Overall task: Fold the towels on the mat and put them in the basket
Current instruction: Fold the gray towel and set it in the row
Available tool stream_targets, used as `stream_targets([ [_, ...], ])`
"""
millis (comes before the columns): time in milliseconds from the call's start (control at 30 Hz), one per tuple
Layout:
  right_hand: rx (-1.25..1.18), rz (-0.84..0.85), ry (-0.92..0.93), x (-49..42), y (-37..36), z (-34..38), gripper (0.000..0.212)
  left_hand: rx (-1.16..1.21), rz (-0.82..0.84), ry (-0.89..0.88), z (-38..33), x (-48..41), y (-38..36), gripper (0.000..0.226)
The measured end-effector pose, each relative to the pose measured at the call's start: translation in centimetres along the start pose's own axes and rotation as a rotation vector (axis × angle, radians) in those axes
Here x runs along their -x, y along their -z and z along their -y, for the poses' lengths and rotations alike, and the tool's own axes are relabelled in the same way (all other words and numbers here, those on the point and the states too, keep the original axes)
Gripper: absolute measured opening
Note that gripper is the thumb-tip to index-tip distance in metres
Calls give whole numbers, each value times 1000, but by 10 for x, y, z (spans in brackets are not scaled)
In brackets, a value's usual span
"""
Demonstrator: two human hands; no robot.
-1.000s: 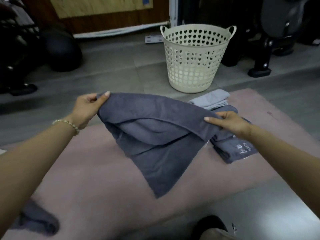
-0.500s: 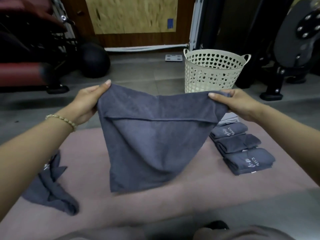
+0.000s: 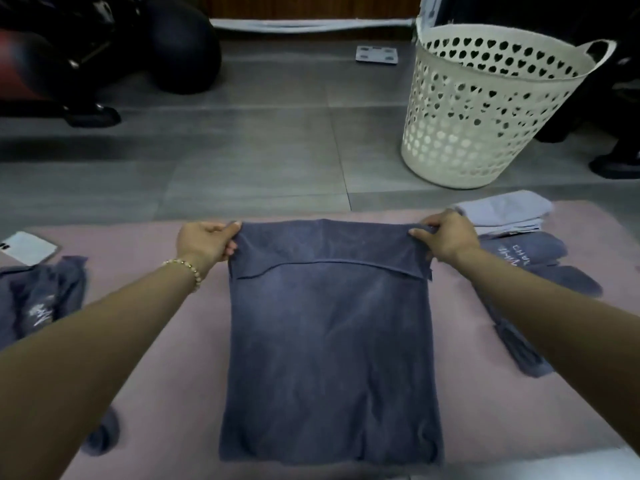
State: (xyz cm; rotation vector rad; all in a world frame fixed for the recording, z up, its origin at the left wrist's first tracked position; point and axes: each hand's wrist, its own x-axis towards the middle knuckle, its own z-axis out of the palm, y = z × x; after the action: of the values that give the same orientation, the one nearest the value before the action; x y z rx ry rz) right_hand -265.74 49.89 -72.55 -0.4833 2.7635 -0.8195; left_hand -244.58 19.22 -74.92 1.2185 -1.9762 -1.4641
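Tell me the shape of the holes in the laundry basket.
Heart-shaped cutouts across the cream laundry basket, clearest in the head view.

Towel (image 3: 329,341) on mat (image 3: 166,393), basket (image 3: 485,109) behind.

A dark towel (image 3: 329,341) is spread on the pink mat (image 3: 156,341), its far corners pinched by the left hand (image 3: 204,244) and the right hand (image 3: 446,237). Folded towels (image 3: 519,233) are stacked just beside the right hand, and the basket (image 3: 485,109) is seen beyond it.
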Motion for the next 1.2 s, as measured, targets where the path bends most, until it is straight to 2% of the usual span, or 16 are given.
stream_targets([
  [133, -271, -21, -164, -51, -45, -16, 16, 116, -42, 43, 14, -46, -30, 22],
  [200, -387, -23, -210, -71, -64, -25, 18, 107, -2, 76, 32, -63, -39, 20],
  [233, -421, -6, -242, -76, -75, -32, 10, 56, 29, 73, 42, -67, -43, 25],
  [267, -414, -3, -250, -78, -84, -41, 6, -21, 55, 85, 53, -68, -46, 41],
  [333, -283, 7, -288, -68, -103, -64, 39, -164, 118, 129, 83, -59, -50, 70],
  [433, -236, 130, -366, -18, -126, -100, 55, -255, 165, 299, 148, -31, -44, 79],
  [500, -241, 200, -407, 19, -138, -129, 55, -396, 213, 329, 186, -7, -36, 67],
  [567, -226, 225, -391, 48, -143, -152, 34, -492, 215, 280, 206, 16, -30, 37],
  [633, -192, 239, -362, 67, -145, -167, 19, -428, 205, 298, 213, 37, -26, 32],
  [733, -254, 244, -411, 82, -146, -173, 36, -377, 275, 258, 212, 52, -25, 46],
  [800, -269, 253, -430, 85, -147, -169, 34, -267, 304, 344, 204, 59, -28, 35],
  [867, -269, 331, -448, 91, -148, -163, 28, -138, 449, 461, 194, 70, -28, 27],
  [933, -319, 417, -503, 101, -146, -158, 38, 17, 621, 566, 191, 79, -25, 33],
  [1033, -422, 429, -536, 117, -142, -154, 48, 160, 662, 593, 196, 84, -12, 49],
  [1133, -470, 493, -529, 130, -136, -157, 46, 39, 702, 566, 205, 91, 2, 74],
  [1200, -448, 608, -573, 140, -134, -163, 48, -118, 739, 557, 216, 99, 8, 62],
])
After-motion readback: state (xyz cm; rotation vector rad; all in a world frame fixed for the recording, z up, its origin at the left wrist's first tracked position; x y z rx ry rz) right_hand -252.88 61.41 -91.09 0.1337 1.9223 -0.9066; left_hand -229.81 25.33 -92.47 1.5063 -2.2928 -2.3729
